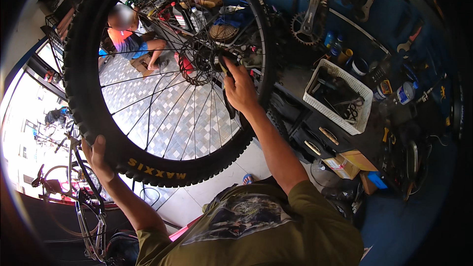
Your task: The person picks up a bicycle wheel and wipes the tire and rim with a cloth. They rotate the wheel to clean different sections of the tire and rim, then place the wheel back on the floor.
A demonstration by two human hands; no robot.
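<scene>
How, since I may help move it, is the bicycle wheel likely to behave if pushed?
The bicycle wheel would probably roll readily, being round. Its tyre looks chunky and deeply knobbed, so it's likely grippy rather than slippery, and perhaps hefty. The brake disc looks thin and perforated, so it might bend if knocked sideways.

This looks like a bicycle repair workshop: a blue wall (276, 7) is hung with tools, among them a large spanner (370, 1), and a crankset (306, 23) hangs there too. Below stand a dark cabinet (308, 118) and a white basket (329, 113) of tools or parts, with bottles (198, 18) on a cluttered surface farther off. A knobbly-tyred wheel (197, 170) fills the middle, and a bicycle frame (93, 229) stands at left, near a bright opening
</scene>
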